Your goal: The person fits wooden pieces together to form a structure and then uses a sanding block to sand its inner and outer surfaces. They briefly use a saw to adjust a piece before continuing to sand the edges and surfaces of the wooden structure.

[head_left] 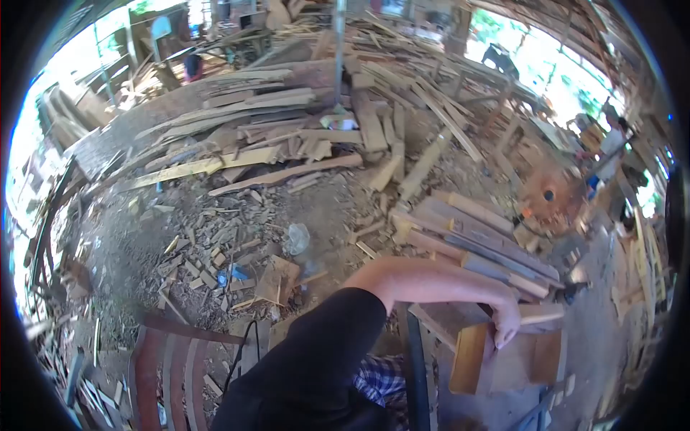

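Your left hand [505, 325] grips 1 board [471, 357] by its top edge; it could tip and fall. Right hand unseen.

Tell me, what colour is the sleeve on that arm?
Black; the sleeve shows plainly in the head view.

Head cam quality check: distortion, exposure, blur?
Head view: strong fisheye with a black vignette and bowed edges; openings at both upper corners blown out white; the shaded floor of wood scraps reads clearly; the hand on the wooden board is fairly sharp; the rim is soft.
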Demonstrator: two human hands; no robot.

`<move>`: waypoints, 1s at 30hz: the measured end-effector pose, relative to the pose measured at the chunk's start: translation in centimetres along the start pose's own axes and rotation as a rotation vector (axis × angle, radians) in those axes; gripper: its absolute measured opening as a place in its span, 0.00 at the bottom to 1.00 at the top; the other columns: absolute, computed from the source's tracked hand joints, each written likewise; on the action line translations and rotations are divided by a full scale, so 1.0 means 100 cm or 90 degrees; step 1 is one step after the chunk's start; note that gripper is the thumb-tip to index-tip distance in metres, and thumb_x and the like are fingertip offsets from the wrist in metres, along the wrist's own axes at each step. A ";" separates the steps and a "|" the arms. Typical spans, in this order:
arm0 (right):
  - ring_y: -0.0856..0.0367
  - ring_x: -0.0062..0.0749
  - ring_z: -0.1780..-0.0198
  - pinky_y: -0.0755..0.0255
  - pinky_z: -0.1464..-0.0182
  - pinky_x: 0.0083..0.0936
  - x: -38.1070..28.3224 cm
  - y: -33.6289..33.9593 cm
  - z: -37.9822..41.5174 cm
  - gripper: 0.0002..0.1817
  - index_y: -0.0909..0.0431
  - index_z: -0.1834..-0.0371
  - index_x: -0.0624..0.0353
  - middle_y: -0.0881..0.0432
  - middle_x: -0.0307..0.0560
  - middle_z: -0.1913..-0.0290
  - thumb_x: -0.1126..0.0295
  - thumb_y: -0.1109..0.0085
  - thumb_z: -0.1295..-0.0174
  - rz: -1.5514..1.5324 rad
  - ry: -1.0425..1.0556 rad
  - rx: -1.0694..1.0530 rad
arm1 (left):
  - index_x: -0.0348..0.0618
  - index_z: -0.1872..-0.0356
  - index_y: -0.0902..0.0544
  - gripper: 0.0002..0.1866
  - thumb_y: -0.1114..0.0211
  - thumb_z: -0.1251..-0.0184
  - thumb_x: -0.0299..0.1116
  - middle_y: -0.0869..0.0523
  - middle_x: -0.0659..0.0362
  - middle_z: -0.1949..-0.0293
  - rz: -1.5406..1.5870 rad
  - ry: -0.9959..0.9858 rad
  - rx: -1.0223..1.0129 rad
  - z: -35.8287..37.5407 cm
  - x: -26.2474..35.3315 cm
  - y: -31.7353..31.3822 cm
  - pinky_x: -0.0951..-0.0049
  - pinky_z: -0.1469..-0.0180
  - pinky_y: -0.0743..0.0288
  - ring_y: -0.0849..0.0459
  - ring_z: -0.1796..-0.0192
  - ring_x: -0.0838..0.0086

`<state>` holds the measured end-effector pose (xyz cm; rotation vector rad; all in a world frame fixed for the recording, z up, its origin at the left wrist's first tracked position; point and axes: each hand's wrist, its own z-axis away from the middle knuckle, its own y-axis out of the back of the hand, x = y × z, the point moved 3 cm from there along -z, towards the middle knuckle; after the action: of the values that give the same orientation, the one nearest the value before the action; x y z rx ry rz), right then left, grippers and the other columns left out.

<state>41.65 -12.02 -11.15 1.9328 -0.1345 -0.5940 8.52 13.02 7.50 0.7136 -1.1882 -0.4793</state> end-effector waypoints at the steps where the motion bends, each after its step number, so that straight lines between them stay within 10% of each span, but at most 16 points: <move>1: 0.26 0.66 0.39 0.33 0.39 0.61 0.009 -0.040 -0.021 0.42 0.33 0.25 0.41 0.25 0.67 0.37 0.46 0.30 0.44 -0.002 0.321 0.168 | 0.42 0.50 0.11 0.20 0.32 0.31 0.47 0.09 0.53 0.55 0.000 -0.040 -0.030 -0.007 -0.011 0.000 0.64 0.48 0.23 0.13 0.53 0.67; 2: 0.24 0.64 0.39 0.28 0.40 0.55 0.036 -0.061 -0.008 0.36 0.30 0.27 0.43 0.26 0.68 0.35 0.53 0.30 0.40 0.025 0.638 0.319 | 0.41 0.54 0.11 0.19 0.34 0.29 0.47 0.10 0.52 0.58 -0.045 -0.132 0.000 0.008 0.002 0.002 0.63 0.48 0.23 0.14 0.54 0.66; 4: 0.21 0.60 0.46 0.27 0.49 0.58 -0.019 0.012 0.013 0.40 0.26 0.29 0.44 0.21 0.68 0.43 0.45 0.27 0.46 0.192 0.194 0.171 | 0.41 0.52 0.12 0.20 0.35 0.28 0.48 0.11 0.53 0.57 -0.007 -0.147 0.015 0.012 0.000 0.000 0.62 0.48 0.24 0.16 0.54 0.68; 8: 0.26 0.58 0.42 0.32 0.42 0.53 -0.060 0.053 0.019 0.42 0.32 0.26 0.36 0.25 0.62 0.43 0.51 0.27 0.47 0.215 -0.054 0.051 | 0.39 0.59 0.11 0.12 0.34 0.33 0.38 0.09 0.53 0.65 0.035 -0.017 0.104 0.040 0.037 0.005 0.64 0.54 0.22 0.12 0.61 0.65; 18: 0.32 0.59 0.39 0.37 0.38 0.51 -0.058 0.048 0.016 0.46 0.36 0.23 0.33 0.31 0.62 0.40 0.54 0.26 0.50 0.170 -0.099 -0.027 | 0.33 0.65 0.15 0.09 0.36 0.31 0.30 0.13 0.49 0.62 0.001 -0.068 0.192 0.058 0.055 0.001 0.61 0.51 0.21 0.13 0.58 0.55; 30: 0.32 0.59 0.37 0.39 0.36 0.50 -0.065 0.053 0.008 0.46 0.35 0.23 0.34 0.32 0.60 0.38 0.57 0.26 0.50 0.173 -0.127 -0.049 | 0.35 0.58 0.12 0.10 0.35 0.32 0.31 0.11 0.50 0.62 0.059 0.034 -0.121 0.024 0.051 0.037 0.63 0.50 0.21 0.13 0.57 0.56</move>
<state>36.54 -12.72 -4.49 1.7402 -0.4848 -0.5985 7.71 11.53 14.01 0.5023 -1.1035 -0.4852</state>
